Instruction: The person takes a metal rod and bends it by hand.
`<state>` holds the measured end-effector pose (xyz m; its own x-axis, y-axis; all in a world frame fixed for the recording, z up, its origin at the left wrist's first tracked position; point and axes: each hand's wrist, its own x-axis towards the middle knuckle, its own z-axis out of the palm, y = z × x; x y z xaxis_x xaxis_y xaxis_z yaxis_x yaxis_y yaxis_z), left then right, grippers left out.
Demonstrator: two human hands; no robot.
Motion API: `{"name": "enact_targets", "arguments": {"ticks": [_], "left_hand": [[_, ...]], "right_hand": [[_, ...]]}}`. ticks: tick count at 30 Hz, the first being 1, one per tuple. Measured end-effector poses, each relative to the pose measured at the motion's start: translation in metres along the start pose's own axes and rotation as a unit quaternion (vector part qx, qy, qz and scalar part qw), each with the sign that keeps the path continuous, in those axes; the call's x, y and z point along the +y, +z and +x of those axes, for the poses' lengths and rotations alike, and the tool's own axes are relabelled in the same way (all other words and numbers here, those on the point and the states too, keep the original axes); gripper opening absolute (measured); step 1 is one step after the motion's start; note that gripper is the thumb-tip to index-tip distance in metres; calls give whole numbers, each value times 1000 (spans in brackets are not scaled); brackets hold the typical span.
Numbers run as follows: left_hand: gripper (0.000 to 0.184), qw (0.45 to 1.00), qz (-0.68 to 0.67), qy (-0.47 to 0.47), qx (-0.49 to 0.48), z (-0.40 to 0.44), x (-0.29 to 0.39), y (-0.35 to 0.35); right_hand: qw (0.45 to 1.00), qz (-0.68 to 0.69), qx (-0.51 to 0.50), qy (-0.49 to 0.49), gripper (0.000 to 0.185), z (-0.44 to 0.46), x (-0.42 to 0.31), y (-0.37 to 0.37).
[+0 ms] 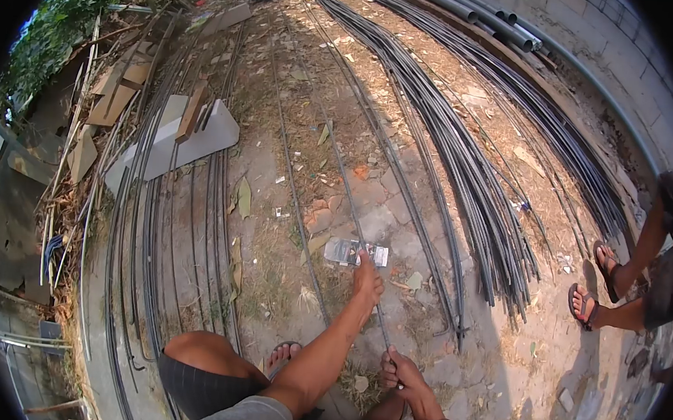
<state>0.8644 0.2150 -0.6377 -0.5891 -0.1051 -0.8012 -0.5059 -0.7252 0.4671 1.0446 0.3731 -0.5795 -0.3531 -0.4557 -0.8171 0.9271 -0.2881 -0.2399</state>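
Note:
A thin dark rebar rod (346, 181) runs away from me over the ground, its near end between my knees. My left hand (368, 281) is closed around it further along, with the index finger stretched out along the rod. Close to my body, my right hand (407, 377) grips the same rod near its end, fingers wrapped round it. A flattened, printed packet (340, 250) lies on the ground just beyond my left hand, under the rod. More single rebar rods (410, 185) lie on both sides of it.
A thick rebar bundle (465, 160) stretches along the right, with grey pipes (498, 22) by the block wall (597, 49). At left, rods lie by a white board (173, 152) and wooden block (193, 112). Another person's sandalled feet (584, 307) stand at right.

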Motion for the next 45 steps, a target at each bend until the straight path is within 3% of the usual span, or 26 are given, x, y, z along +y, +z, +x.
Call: {"name": "enact_targets", "arguments": {"ticks": [2,5,17,45], "left_hand": [[53,1000,-13,-5,-16,-3,2,4],[53,999,-24,-7,-35,-6,4,4],[53,995,-63,-33,-75,-9,9,-9],[53,994,-66,-36,-85,-3,7,-10]], "right_hand": [[998,51,-29,16,44,-3,-5,-2],[993,-73,81,-40,45,-9,0,15],[935,-273,144,-177,53,35,35,-13],[950,-240,149,-134,52,20,24,-1]]}}
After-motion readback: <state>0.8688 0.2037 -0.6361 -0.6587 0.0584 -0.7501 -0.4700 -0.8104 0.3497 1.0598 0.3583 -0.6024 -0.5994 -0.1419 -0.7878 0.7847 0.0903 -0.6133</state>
